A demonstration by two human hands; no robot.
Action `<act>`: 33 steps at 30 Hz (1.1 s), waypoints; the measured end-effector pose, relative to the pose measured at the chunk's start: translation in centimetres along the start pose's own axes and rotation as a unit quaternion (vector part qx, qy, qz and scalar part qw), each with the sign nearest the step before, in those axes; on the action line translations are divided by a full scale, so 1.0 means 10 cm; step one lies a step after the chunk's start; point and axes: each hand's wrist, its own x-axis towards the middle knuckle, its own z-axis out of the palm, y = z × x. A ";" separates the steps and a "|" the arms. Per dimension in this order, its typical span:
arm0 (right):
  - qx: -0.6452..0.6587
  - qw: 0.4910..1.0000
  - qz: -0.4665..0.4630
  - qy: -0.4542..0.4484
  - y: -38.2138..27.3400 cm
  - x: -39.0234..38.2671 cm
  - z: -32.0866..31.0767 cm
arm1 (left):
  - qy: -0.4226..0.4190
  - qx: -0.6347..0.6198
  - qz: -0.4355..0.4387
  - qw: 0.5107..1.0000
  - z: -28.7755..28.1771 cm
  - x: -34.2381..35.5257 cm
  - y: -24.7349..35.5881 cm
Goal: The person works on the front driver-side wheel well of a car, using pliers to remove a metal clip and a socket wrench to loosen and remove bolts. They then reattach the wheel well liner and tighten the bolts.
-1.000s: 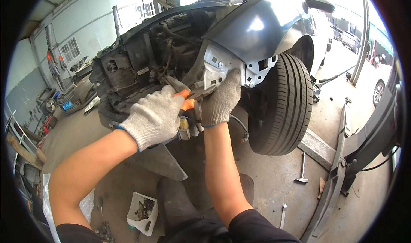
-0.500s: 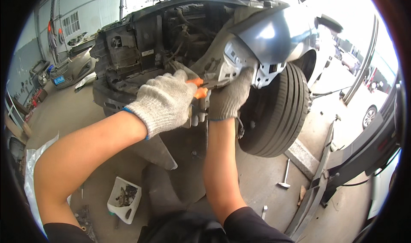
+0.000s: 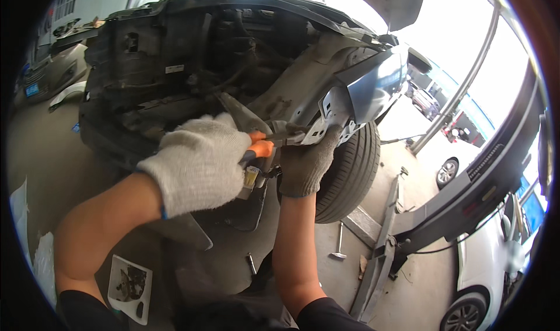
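My left hand (image 3: 195,164), in a pale knit work glove, is closed round the orange-and-black handles of a pair of pliers (image 3: 261,149). The jaws point right, to the edge of a bare-metal bracket (image 3: 315,133) at the front of the car's fender (image 3: 373,84). Gripping that bracket from below is my right hand (image 3: 306,169), also gloved, its thumb up along the metal; its other fingers are mostly hidden. The jaw tips lie close against the bracket, and whether they bite on it I cannot tell. Just behind my right hand stands the front tire (image 3: 357,170).
The car's stripped front end (image 3: 157,68) fills the upper left. A lift post's arm (image 3: 373,272) crosses the floor at right, near a hammer (image 3: 339,243). A white container of small parts (image 3: 146,299) sits lower left. A socket tool (image 3: 251,264) lies near my knees.
My view has shifted closer to the car and turned right. My left hand still holds the pliers, and my right hand stays on the bracket.
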 end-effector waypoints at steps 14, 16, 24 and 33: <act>-0.069 0.995 -0.066 -0.042 0.09 -0.01 -0.10 | 0.031 -0.003 0.063 0.998 -0.02 0.10 -0.16; -0.315 0.932 -0.177 -0.036 0.09 -0.01 -0.20 | 0.039 0.002 0.093 0.995 0.01 0.15 -0.14; -0.104 0.988 -0.097 -0.066 0.12 0.02 -0.08 | 0.026 -0.032 0.047 0.998 -0.08 0.06 -0.01; -0.246 0.956 -0.157 -0.042 -0.03 -0.17 -0.52 | -0.095 -0.526 -0.007 0.845 0.65 -0.83 -0.02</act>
